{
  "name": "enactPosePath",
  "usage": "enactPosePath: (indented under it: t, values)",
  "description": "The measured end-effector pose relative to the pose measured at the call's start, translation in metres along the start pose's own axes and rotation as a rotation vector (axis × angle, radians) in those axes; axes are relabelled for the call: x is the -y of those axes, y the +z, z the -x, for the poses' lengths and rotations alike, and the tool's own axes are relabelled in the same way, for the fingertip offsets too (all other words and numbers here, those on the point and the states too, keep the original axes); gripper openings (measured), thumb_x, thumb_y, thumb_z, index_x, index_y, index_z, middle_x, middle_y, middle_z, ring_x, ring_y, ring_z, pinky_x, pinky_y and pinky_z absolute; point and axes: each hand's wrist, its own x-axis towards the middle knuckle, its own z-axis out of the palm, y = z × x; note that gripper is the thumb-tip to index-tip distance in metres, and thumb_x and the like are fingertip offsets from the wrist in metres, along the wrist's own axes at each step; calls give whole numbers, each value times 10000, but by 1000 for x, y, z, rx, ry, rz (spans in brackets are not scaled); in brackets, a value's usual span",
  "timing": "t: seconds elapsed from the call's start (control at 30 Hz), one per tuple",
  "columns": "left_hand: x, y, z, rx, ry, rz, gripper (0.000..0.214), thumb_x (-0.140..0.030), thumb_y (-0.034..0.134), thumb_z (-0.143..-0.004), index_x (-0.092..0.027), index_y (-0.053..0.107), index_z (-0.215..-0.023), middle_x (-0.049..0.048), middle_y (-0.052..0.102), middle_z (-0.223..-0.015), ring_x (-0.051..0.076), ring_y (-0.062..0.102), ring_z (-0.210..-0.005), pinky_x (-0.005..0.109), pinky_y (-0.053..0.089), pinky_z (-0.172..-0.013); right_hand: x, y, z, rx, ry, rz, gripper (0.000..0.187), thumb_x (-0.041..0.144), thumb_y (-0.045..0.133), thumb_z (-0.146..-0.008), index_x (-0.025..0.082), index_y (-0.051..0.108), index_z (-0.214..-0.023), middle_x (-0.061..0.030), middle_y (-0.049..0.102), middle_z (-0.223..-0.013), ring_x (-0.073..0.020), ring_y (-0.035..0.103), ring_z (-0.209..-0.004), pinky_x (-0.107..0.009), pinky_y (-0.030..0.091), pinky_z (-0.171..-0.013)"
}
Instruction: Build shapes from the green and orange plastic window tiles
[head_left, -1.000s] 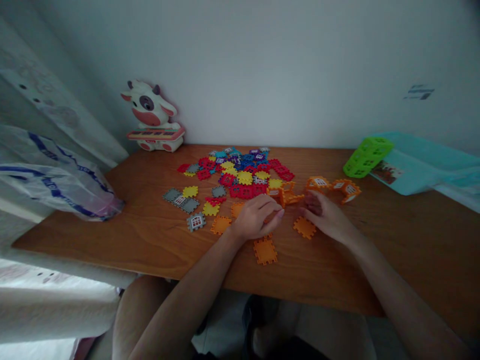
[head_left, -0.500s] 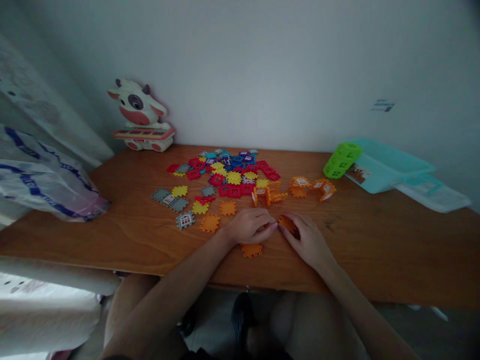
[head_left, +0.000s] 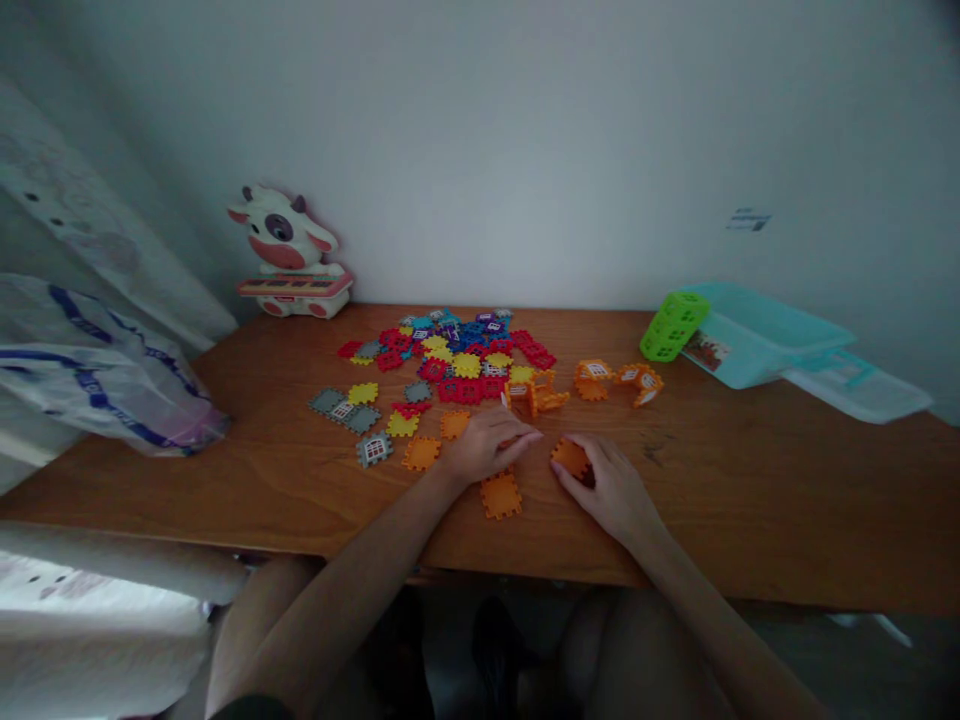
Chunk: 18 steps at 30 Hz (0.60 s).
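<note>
My right hand [head_left: 616, 488] grips an orange interlocking tile [head_left: 570, 457] between thumb and fingers, just above the wooden table. My left hand [head_left: 486, 446] is to the left of it, apart from that tile, fingers stretched to the right with nothing visible in them. Below my left hand lies another orange tile [head_left: 501, 496], partly covered. Two more orange tiles lie left of the hand, one of them a flat square [head_left: 421, 454]. Beyond my hands stands a joined orange piece [head_left: 546, 396], and farther right are folded orange pieces with white windows [head_left: 640, 382].
A pile of red, yellow and blue tiles [head_left: 466, 366] lies at the back middle. Grey tiles [head_left: 345, 410] are at left. A green block [head_left: 675, 326] leans by a turquoise bin [head_left: 780, 335]. A cow keyboard toy [head_left: 292, 255] and a plastic bag [head_left: 105, 370] stand left.
My left hand has drawn away to the left from the orange tile in my right hand, leaving a gap. The tile now faces up more. The view has shifted slightly.
</note>
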Motion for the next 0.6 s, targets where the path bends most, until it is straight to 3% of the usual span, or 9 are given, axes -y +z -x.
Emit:
enactPosePath:
  t: [0.27,0.6]
  values:
    - [-5,-5,0,-32,-96,-19,240,-334,510,-1002,-189,683,-923,74,717,-797,187,664,-736,321,545,-723,1,0,-1,-38,4,-14,309,442,615,-893,242,645,-1126,-138,747,-1091,-349,710,-1030,-544,569,-943]
    - [-5,-5,2,-114,40,-3,139,-268,497,-983,-201,608,-933,43,669,-725,178,633,-659,304,521,-646,-8,2,2,-5,5,-109,355,494,648,-894,281,620,-1177,-119,711,-1151,-341,712,-1066,-535,575,-973]
